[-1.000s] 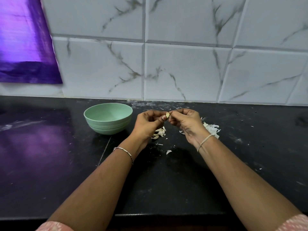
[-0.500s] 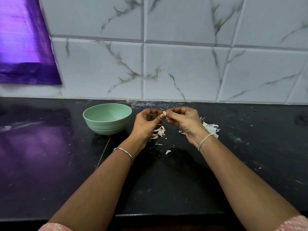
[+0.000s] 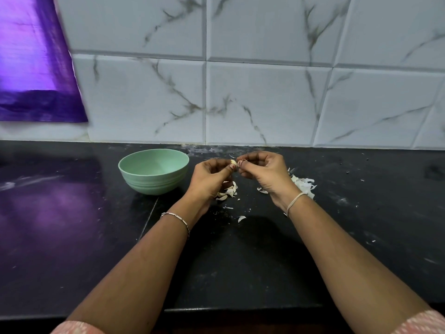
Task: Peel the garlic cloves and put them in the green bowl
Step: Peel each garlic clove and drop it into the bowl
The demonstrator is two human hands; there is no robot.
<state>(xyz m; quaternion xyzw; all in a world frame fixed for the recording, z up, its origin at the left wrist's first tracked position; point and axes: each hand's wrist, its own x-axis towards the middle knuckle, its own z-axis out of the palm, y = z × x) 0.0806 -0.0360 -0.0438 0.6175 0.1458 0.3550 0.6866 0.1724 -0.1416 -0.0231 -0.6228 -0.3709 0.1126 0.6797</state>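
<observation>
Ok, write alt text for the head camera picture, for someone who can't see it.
The left hand and the right hand pinch one garlic clove between them above a black counter. A green bowl stands just left of the hands, and white peel scraps lie to their right.

Soft, even indoor light; wide-angle, slightly soft pic.
Tiles [image 3: 265, 102] bright, no hard glare. Dark glossy surface [image 3: 361, 237] shows purple sheen at left, below purple sheet [image 3: 36, 68], whose edge is smeared. Faint shadow on surface btwn forearms. Grout lines bow twd frame edges. L hand [image 3: 209, 179] & R hand [image 3: 267, 174] fairly sharp; small bits by them soft.
</observation>
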